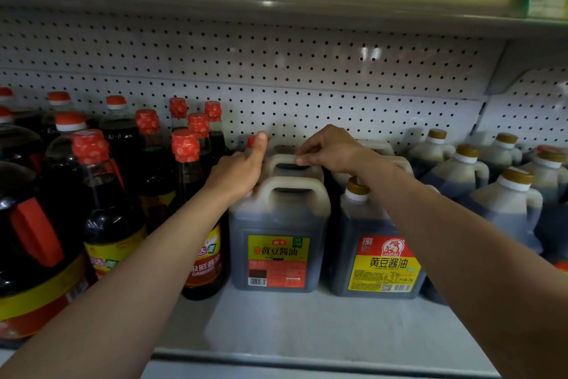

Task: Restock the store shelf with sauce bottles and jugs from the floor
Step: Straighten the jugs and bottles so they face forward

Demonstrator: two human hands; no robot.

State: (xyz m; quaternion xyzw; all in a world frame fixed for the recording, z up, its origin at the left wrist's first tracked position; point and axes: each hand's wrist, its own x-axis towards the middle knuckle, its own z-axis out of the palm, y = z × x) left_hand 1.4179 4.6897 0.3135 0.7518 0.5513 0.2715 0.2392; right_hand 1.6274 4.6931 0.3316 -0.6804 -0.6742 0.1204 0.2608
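Both hands are up on the shelf [307,326], setting a jug in its row. The left hand [238,171] rests on the shoulder of the front jug [278,234], fingers curled over its top and thumb sticking up. The right hand [330,149] pinches the handle of the back jug [292,163], which stands right behind the front one. A second brand of jug [378,243] stands just beside them. This looks like the lining-up step. Next, I think, both hands let go and reach down for 1 more from the floor, which is not in view.
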